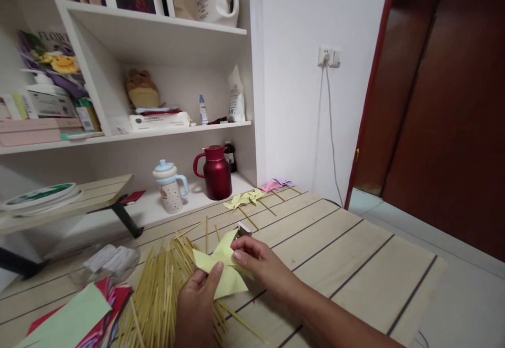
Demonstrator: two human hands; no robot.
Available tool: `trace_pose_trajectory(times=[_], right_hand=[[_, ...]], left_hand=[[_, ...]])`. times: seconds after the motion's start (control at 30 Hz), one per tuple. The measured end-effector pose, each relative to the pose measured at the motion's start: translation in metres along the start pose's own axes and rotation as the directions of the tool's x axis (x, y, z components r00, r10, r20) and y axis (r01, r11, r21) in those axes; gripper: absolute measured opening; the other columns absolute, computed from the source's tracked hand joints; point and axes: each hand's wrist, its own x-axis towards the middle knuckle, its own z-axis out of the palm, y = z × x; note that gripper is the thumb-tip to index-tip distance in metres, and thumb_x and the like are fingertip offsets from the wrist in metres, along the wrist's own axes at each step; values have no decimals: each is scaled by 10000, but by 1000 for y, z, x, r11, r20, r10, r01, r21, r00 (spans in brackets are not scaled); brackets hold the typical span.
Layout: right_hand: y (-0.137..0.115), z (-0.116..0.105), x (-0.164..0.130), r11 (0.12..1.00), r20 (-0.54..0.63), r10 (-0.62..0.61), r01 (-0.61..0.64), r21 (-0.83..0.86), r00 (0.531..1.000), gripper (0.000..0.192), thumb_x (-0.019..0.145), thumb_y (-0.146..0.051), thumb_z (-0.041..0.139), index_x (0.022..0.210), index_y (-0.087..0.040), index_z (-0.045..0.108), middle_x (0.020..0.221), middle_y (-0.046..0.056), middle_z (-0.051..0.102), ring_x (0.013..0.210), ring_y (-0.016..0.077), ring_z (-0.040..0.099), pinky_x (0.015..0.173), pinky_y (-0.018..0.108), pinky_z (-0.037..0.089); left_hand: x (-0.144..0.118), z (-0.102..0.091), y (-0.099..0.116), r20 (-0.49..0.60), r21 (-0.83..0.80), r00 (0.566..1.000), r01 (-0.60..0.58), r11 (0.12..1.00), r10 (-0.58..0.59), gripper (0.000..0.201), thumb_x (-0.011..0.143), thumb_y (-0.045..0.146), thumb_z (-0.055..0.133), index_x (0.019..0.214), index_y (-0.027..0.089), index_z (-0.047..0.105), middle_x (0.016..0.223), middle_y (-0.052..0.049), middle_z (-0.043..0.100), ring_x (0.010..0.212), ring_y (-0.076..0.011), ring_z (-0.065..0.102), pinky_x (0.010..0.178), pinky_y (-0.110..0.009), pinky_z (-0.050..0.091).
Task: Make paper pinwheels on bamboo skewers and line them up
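A folded yellow paper pinwheel [225,266] is held between both my hands above the wooden table [347,253]. My left hand [197,303] grips its lower edge with the thumb on top. My right hand [258,261] pinches its upper middle, and a small grey stapler-like object [242,229] shows just behind those fingers. Under the paper lies a heap of several thin bamboo sticks [160,285].
Finished yellow pinwheels [242,199] and pink and purple ones [278,184] lie on sticks at the table's far edge. Coloured paper sheets [79,319] lie front left. A red jug [216,171] and a white cup [169,187] stand on the shelf behind. A brown door [445,106] is on the right.
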Motion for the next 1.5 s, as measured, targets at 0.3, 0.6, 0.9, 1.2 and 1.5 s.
trace_pose_trajectory(times=[0.3, 0.6, 0.9, 1.2, 1.5], right_hand=[[-2, 0, 1, 999, 11, 42, -42, 7, 999, 404, 660, -512, 802, 730, -174, 591, 650, -41, 497, 603, 109, 429, 587, 247, 311], [5, 1, 4, 995, -21, 94, -94, -14, 995, 416, 545, -400, 862, 624, -184, 515, 598, -64, 451, 551, 87, 375, 532, 233, 279], [8, 0, 6, 995, -96, 62, -69, -66, 993, 446, 559, -353, 845, 567, -195, 428, 569, -92, 372, 528, 66, 301, 508, 228, 239], [5, 2, 2, 992, -97, 121, -124, -26, 988, 334, 559, -309, 826, 589, -171, 523, 548, -70, 464, 490, 73, 378, 484, 230, 276], [-3, -1, 1, 983, -144, 164, -149, 105, 976, 300, 574, -325, 807, 712, -127, 628, 627, 0, 623, 537, 117, 535, 561, 262, 404]], left_hand=[[1, 5, -1, -42, 74, 999, -10, 997, 13, 317, 595, 246, 847, 867, 139, 725, 759, -68, 776, 783, -258, 740, 720, -333, 576], [4, 6, -2, -53, 168, 997, -39, 985, 49, 208, 654, 276, 799, 799, 149, 719, 745, -59, 779, 647, -214, 722, 695, -327, 576], [8, 4, -8, -27, 159, 996, -82, 984, 87, 276, 613, 306, 813, 841, 173, 730, 751, -45, 781, 743, -238, 737, 730, -331, 567], [-2, 9, -5, 2, 174, 997, -73, 982, 73, 228, 628, 316, 798, 786, 169, 723, 759, -48, 775, 757, -245, 730, 660, -301, 545], [-21, 2, 24, 81, 233, 965, -262, 937, 250, 309, 558, 243, 834, 860, 217, 775, 979, -79, 785, 1092, -332, 661, 887, -372, 540]])
